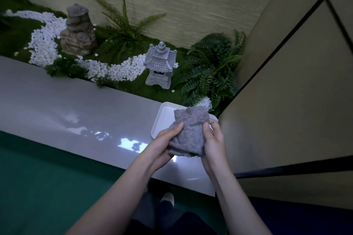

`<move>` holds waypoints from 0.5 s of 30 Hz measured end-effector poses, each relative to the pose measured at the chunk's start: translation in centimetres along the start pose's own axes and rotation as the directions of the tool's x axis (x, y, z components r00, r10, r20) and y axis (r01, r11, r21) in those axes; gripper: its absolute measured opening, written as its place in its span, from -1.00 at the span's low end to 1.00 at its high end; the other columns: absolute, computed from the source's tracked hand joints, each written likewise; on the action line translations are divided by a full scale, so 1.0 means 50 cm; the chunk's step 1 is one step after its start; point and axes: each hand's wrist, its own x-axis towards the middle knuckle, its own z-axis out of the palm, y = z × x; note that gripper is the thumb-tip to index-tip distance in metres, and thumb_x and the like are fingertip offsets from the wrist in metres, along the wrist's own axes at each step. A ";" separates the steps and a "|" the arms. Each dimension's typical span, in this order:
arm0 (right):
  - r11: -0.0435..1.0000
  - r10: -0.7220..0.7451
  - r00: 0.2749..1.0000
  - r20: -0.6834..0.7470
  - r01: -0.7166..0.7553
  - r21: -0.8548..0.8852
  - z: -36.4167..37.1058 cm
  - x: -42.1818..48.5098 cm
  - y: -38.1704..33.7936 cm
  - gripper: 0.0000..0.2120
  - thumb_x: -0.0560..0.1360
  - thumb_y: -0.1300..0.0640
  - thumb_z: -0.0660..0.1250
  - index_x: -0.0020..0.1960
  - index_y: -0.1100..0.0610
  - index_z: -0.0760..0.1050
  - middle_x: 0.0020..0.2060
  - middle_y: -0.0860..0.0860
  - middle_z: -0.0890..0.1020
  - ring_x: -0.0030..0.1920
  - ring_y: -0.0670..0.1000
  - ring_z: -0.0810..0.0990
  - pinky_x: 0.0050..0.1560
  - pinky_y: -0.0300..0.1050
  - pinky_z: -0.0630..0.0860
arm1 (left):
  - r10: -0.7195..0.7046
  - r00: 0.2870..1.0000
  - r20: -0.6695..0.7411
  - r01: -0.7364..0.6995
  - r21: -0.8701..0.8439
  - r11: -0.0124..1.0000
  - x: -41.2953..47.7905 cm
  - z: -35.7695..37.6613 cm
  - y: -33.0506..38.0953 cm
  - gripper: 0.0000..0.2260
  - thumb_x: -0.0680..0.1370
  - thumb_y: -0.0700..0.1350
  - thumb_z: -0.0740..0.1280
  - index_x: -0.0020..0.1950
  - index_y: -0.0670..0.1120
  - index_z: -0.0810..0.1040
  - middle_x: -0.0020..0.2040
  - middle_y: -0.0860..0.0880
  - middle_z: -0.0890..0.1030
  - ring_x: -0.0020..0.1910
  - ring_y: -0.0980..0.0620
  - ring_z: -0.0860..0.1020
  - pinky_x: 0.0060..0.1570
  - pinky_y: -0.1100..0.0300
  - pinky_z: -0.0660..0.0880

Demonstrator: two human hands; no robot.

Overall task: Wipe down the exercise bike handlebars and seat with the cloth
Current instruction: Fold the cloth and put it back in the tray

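A dim corner is showing here, a glossy white ledge (57,105) running in front of a little indoor rock garden, with white pebbles (44,38) curving past a stacked-stone ornament (79,28), a grey pagoda lantern (159,66) and ferns (208,74) against a pale wall. At the ledge's right end a white tray (162,118) is sitting, and just above it the person is holding the grey cloth (190,131) between both hands. The left hand (162,145) is pinching the cloth's left edge, thumb pressing on top, fingers tucked beneath; the right hand (214,139) is closing on the right edge in the same way, so both hands are gripping the cloth firmly. The cloth is looking bunched and loosely folded, not yet flat. No exercise bike is appearing in this view, so the wiping seemingly is not beginning yet; this is looking like the cloth getting readied. To do this well, the person probably should be folding it into a tidy pad with a clean face outward, keeping loose corners tucked in, so that it is wrapping snugly round the handlebars and gliding evenly over the seat.
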 end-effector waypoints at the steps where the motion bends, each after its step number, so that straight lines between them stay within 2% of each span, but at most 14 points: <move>1: 1.000 0.006 1.000 -0.007 -0.006 0.022 0.003 0.009 -0.002 -0.83 0.64 0.15 0.14 -0.02 0.06 0.51 -0.13 0.02 0.66 -0.09 0.01 0.63 -0.09 -0.04 0.56 | 0.013 1.000 -0.003 -0.013 -0.023 1.000 0.006 0.001 0.008 -0.64 0.44 -0.03 0.41 0.16 -0.19 0.58 0.10 -0.20 0.64 0.00 -0.16 0.64 -0.17 -0.08 0.60; 4: 1.000 -0.026 0.999 -0.021 0.026 -0.001 0.011 0.031 -0.008 -0.81 0.64 0.17 0.14 -0.04 0.03 0.50 -0.16 -0.04 0.67 -0.12 -0.02 0.63 -0.12 -0.12 0.57 | 0.066 0.996 -0.067 -0.064 0.037 0.997 0.025 0.010 0.028 -0.73 0.42 -0.09 0.43 0.06 -0.16 0.60 0.02 -0.18 0.66 -0.08 -0.14 0.65 -0.20 -0.18 0.61; 6: 0.992 -0.078 0.996 -0.047 0.073 -0.100 0.018 0.042 -0.012 -0.80 0.64 0.17 0.13 -0.08 0.00 0.48 -0.21 -0.11 0.66 -0.16 -0.11 0.62 -0.18 -0.22 0.56 | 0.125 0.982 -0.142 -0.113 0.087 0.990 0.040 0.014 0.039 -0.74 0.39 -0.09 0.44 0.02 -0.17 0.60 -0.05 -0.16 0.68 -0.11 -0.12 0.65 -0.21 -0.10 0.62; 9: 0.938 -0.177 0.980 -0.093 0.139 -0.319 0.031 0.053 -0.018 -0.79 0.64 0.19 0.12 -0.09 -0.03 0.43 -0.19 -0.11 0.60 -0.18 -0.20 0.56 -0.17 -0.30 0.49 | 0.233 0.948 -0.218 -0.190 0.200 0.961 0.064 0.009 0.060 -0.75 0.45 -0.14 0.43 0.06 -0.25 0.58 -0.03 -0.19 0.68 -0.05 -0.12 0.64 -0.13 0.11 0.59; 12: 0.849 -0.286 0.951 -0.116 0.195 -0.491 0.050 0.062 -0.028 -0.80 0.64 0.19 0.10 -0.10 -0.04 0.36 -0.20 -0.08 0.54 -0.23 -0.23 0.48 -0.21 -0.32 0.39 | 0.334 0.923 -0.192 -0.257 0.340 0.905 0.079 0.004 0.086 -0.79 0.48 -0.09 0.43 0.03 -0.18 0.56 -0.06 -0.14 0.68 -0.07 -0.06 0.65 -0.12 0.11 0.59; 15: 0.821 -0.358 0.921 -0.155 0.231 -0.522 0.073 0.066 -0.038 -0.87 0.65 0.16 0.07 -0.02 0.01 0.36 -0.20 -0.03 0.55 -0.21 -0.13 0.49 -0.22 -0.24 0.39 | 0.432 0.894 -0.120 -0.354 0.402 0.844 0.092 0.003 0.114 -0.79 0.48 -0.06 0.43 -0.03 -0.13 0.49 -0.16 -0.02 0.66 -0.17 0.09 0.63 -0.20 0.22 0.57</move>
